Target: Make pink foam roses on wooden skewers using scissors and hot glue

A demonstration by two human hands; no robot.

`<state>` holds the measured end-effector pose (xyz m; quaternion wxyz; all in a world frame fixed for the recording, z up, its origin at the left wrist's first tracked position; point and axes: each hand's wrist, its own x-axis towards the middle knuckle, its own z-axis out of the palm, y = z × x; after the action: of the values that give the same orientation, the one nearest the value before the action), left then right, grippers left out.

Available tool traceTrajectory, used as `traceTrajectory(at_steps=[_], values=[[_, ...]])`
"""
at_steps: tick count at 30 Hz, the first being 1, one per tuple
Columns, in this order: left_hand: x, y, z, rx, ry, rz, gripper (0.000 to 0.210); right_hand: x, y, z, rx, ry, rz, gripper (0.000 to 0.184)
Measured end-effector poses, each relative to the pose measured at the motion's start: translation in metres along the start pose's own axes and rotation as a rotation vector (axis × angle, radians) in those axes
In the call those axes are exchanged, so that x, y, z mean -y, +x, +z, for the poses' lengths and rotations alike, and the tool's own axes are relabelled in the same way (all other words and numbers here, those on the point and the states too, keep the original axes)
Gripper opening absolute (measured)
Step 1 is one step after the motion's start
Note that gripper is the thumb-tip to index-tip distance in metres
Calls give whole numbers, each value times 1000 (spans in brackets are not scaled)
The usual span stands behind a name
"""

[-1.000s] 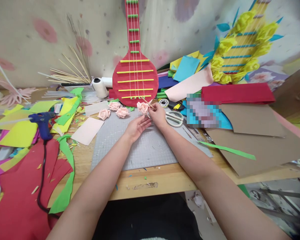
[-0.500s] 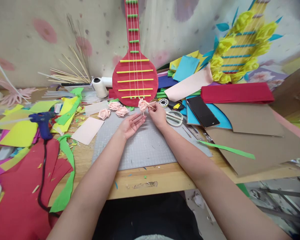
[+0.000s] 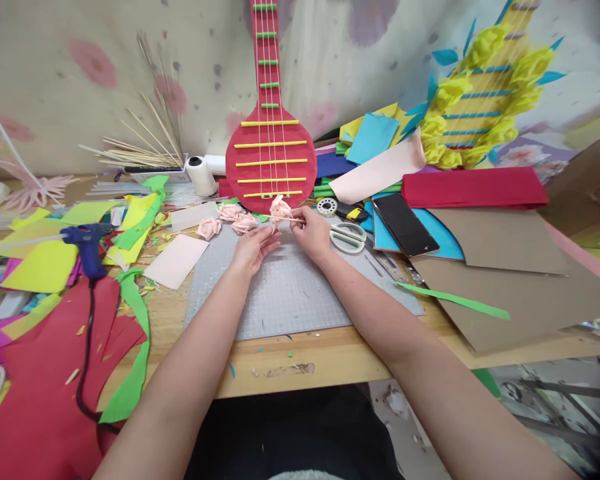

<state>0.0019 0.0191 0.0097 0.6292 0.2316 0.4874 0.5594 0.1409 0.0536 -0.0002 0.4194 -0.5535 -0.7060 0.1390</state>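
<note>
My left hand (image 3: 253, 251) pinches the base of a pale pink paper flower (image 3: 279, 207) between thumb and fingertips, with the other fingers loosely spread. A thin wooden stick (image 3: 287, 219) is gripped by my right hand (image 3: 312, 233), and its tip lies across the flower's lower petals. Both hands hover over the grey cutting mat (image 3: 295, 300). Several finished pink paper flowers (image 3: 243, 223) lie just left of the held one. Behind it stands a red paper lute (image 3: 271, 150) with yellow and green bars and white strings.
Scissors (image 3: 348, 238) and a black phone (image 3: 405, 224) lie to the right, beside brown card sheets (image 3: 510, 300). At left are a blue glue gun (image 3: 86, 243), its cord, and coloured paper scraps (image 3: 40, 267). A yellow-flowered instrument (image 3: 480, 107) leans at the back right.
The flower has shifted slightly left and turned upright. My left hand has gone from an open palm below it to pinching its base. The stick now reaches left across the petals.
</note>
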Motion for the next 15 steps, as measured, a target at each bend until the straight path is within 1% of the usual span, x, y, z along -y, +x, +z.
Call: traceTrajectory(at_steps=[4, 7, 11, 15], values=[[1, -1, 1, -30, 22, 31, 3, 1, -1, 1, 28, 59, 21, 15], [1, -2, 2, -46, 38, 37, 7, 3, -2, 2, 49, 79, 70, 14], [1, -1, 2, -49, 38, 30, 12, 5, -2, 4, 121, 97, 135, 15], [2, 0, 1, -46, 36, 32, 14, 2, -1, 10, 198, 251, 194, 23]])
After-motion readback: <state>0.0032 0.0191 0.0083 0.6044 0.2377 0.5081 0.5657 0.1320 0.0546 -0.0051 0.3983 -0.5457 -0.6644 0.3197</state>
